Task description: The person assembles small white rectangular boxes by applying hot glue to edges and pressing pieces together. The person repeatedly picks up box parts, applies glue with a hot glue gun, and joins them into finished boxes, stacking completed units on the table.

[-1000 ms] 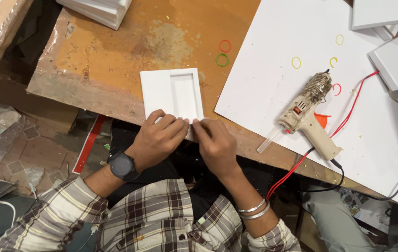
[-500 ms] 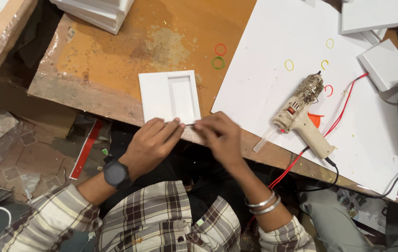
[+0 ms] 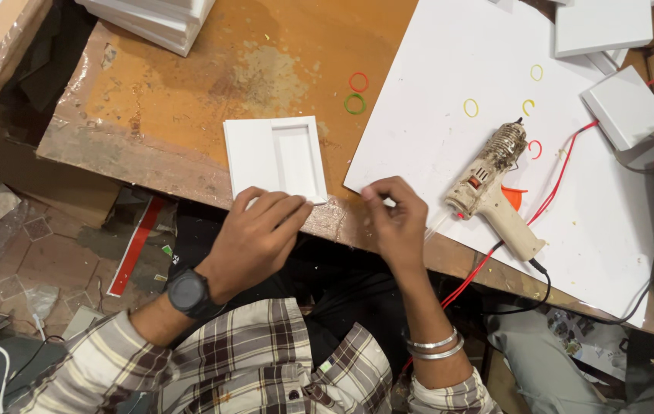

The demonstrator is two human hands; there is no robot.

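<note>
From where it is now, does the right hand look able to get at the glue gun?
Probably yes. The right hand sits at the table edge, just left of the glue gun, which lies on the white board. Nothing lies between them, and the gun's handle is uncovered.

A glue gun [image 3: 491, 192] lies on a white sheet [image 3: 449, 46] that covers the right part of the worktop [image 3: 189, 84], its nozzle toward the far edge and its black cord running off the near edge beside a red wire [image 3: 564, 172]. Small coloured rings [image 3: 356, 93] are scattered over bare wood and sheet. White boxes [image 3: 606, 65] sit at the far right corner, a white stack [image 3: 150, 19] at the far left.
</note>
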